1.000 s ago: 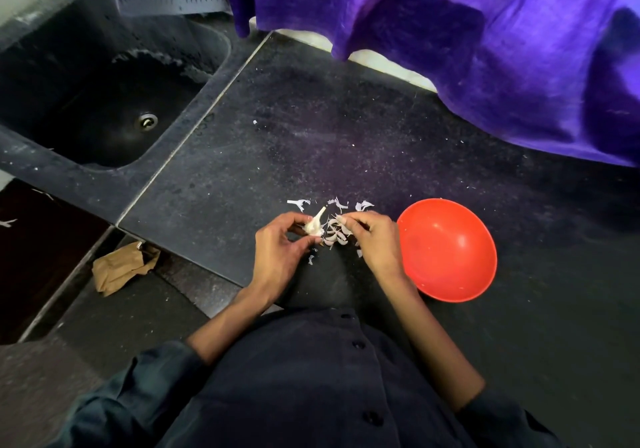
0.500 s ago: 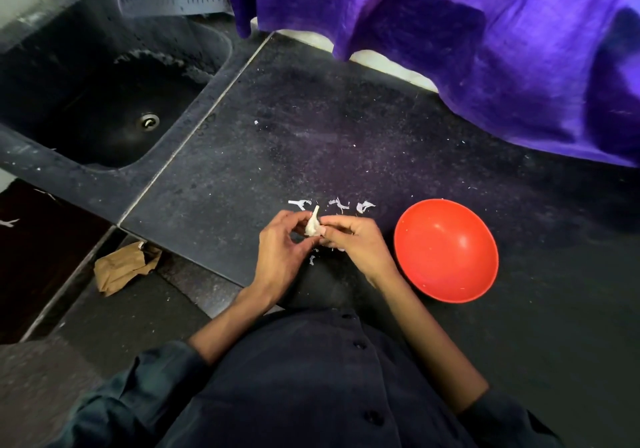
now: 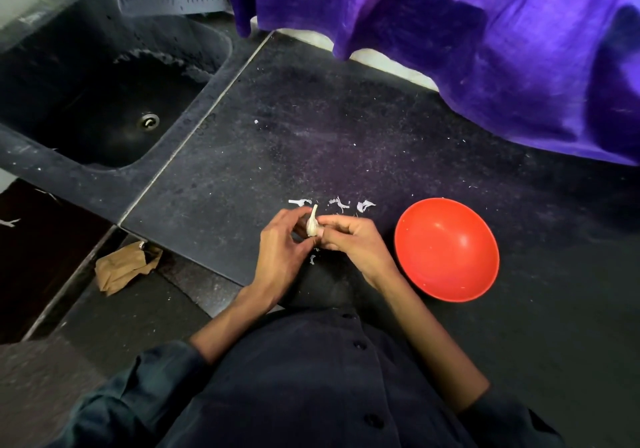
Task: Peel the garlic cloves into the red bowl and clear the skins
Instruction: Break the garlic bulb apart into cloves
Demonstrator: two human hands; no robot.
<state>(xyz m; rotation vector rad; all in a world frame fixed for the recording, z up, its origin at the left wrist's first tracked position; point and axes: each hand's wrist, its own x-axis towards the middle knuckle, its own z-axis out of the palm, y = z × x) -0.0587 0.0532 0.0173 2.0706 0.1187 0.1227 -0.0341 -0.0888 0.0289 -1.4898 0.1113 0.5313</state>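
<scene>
1. While both hands meet just left of the red bowl [image 3: 446, 249], the garlic clove [image 3: 312, 223] sits between them, above the dark desk [image 3: 277, 143].
2. Left hand [image 3: 282, 245] has its fingers curled round the clove's left side; right hand [image 3: 349, 236] pinches the clove's right side with thumb and fingertips (the other fingers are folded under).
3. Clove's long axis runs near upright in the view, its thin pointed tip aimed away from the person and its fatter end down between the fingertips.
4. Red bowl rests on the desk, near the right hand but not touching it; no cloves show in it.
5. Pale garlic skins [image 3: 337, 202] lie scattered on the desk left of the bowl, just beyond the hands, with a few scraps under them.
6. Far left of the bowl is a dark sink [image 3: 104, 101]; behind it hangs a purple cloth [image 3: 485, 49].
</scene>
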